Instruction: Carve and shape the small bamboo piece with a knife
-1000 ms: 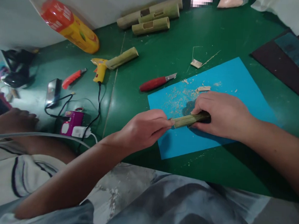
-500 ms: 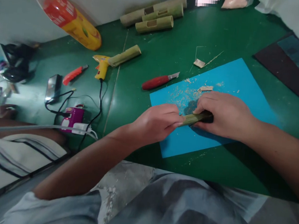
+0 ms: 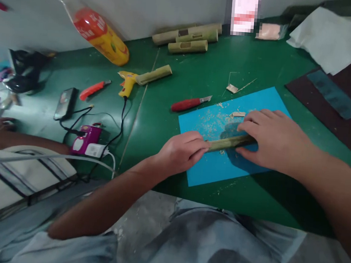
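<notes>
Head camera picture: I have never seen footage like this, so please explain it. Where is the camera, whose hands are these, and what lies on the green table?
There is no machine here. The camera sits on a person's head and looks down at their own bare hands. The left hand pinches one end of a bamboo stick. The right hand grips the other end, over a blue sheet strewn with shavings. Beyond, on the green table, lie a red-handled knife, a yellow glue gun, an orange cutter and more bamboo tubes. The arm at the left edge is someone else's.
</notes>
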Tool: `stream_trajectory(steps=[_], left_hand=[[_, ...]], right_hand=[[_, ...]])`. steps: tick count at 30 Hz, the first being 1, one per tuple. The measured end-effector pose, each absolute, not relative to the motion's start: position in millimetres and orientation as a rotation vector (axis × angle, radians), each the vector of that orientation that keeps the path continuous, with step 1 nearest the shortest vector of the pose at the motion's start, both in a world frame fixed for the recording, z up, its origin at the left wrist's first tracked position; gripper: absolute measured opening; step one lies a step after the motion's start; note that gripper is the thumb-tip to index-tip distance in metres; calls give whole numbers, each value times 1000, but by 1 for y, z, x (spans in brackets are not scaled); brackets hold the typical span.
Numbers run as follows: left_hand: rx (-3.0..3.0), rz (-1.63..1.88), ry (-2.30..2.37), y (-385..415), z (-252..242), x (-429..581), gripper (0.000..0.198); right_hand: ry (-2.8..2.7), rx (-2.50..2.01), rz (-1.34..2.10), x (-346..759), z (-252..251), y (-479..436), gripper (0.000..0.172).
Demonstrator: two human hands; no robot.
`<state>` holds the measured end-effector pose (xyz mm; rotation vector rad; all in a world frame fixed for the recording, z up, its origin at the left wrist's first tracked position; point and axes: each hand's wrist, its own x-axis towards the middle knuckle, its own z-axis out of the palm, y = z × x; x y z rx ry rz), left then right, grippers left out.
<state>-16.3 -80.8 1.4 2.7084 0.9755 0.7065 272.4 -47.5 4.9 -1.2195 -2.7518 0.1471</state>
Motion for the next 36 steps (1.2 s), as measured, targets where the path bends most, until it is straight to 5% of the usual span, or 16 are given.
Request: stream_trajectory(steps=[8, 13, 17, 21, 24, 29, 36], left_hand=[[1464, 1634, 1260, -28, 28, 32, 10], [781, 1695, 1092, 61, 100, 110, 31], [1091, 1683, 1011, 77, 116, 121, 25], [1735, 1814, 831, 26, 72, 74, 12], [2095, 1553, 1012, -17, 27, 37, 6], [2210, 1174, 1152, -38, -17, 19, 11], [2260, 1107, 1201, -30, -21, 17, 12]], right_hand=[[-2854, -1229, 240, 277, 6, -44, 16], [-2782, -1290, 252, 267, -1, -51, 21], [-2711, -1378, 183, 257, -2, -64, 25], [-2506, -1691, 130, 244, -3, -76, 27], [-2468, -1742, 184, 236, -2, -82, 25], [-2471, -1754, 221, 235, 1, -82, 19], [-2400, -1834, 320, 239, 1, -79, 23]])
